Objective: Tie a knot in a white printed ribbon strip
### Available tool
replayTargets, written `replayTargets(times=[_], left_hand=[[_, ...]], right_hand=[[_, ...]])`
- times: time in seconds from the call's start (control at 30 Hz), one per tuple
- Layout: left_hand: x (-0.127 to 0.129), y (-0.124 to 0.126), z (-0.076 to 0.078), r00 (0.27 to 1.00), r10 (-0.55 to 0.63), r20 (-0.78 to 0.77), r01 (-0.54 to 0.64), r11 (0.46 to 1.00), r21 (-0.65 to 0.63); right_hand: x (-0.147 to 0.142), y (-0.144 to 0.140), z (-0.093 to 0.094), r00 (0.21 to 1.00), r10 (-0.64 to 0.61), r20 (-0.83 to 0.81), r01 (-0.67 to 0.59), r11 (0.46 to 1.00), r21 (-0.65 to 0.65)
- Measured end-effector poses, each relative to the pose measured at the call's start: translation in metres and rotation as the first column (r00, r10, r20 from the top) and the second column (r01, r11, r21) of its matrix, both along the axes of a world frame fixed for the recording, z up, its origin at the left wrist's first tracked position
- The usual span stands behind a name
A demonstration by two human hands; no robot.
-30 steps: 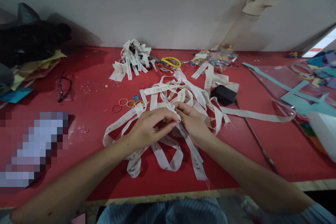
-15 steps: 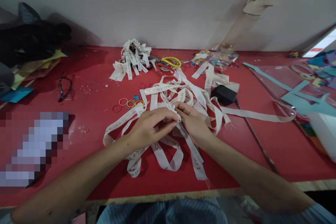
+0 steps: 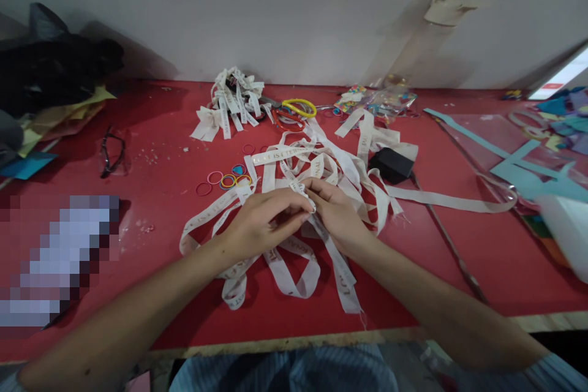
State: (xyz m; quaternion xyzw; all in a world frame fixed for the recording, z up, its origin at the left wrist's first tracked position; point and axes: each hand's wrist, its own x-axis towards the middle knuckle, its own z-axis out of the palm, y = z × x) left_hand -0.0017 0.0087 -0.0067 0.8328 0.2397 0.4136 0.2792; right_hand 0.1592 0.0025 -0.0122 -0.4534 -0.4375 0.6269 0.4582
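Observation:
Over the middle of the red table, my left hand (image 3: 264, 220) and my right hand (image 3: 337, 214) meet with fingers closed on a white printed ribbon (image 3: 334, 260). A gathered bit of it shows between the fingertips, and its tail hangs down toward the table's front. Part of the ribbon is hidden behind my fingers. Around and under both hands lies a tangle of loose white ribbon (image 3: 298, 282) with gold lettering. Several coloured elastic bands (image 3: 215, 177) lie just beyond my left hand.
At the back are a bundle of tied ribbons (image 3: 236, 98), yellow-handled scissors (image 3: 298, 108) and plastic packets (image 3: 381, 101). A black block (image 3: 392, 165) sits right of the tangle. Eyeglasses (image 3: 108, 153) lie left. Pale blue strips (image 3: 519, 165) and a white box (image 3: 567, 233) are at the right.

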Motion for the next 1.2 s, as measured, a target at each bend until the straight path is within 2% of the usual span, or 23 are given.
replayTargets(times=[0.37,0.7,1.2], left_hand=[[-0.0009,-0.0013,-0.0002,0.999,0.018,-0.043,-0.017,1.0,0.019],[0.0003,-0.0021,-0.0025,0.996,0.073,-0.044,-0.07,0.996,0.059],[-0.0007,-0.0019,-0.0001,0.996,0.048,-0.078,-0.044,0.998,0.054]], right_hand=[[-0.001,-0.0008,0.0024,1.0,0.011,0.02,-0.011,1.0,0.002],[0.0011,0.0007,-0.0047,0.999,0.033,0.018,-0.033,0.999,0.024],[0.0003,0.0002,-0.0011,0.999,0.037,0.031,-0.037,0.999,0.007]])
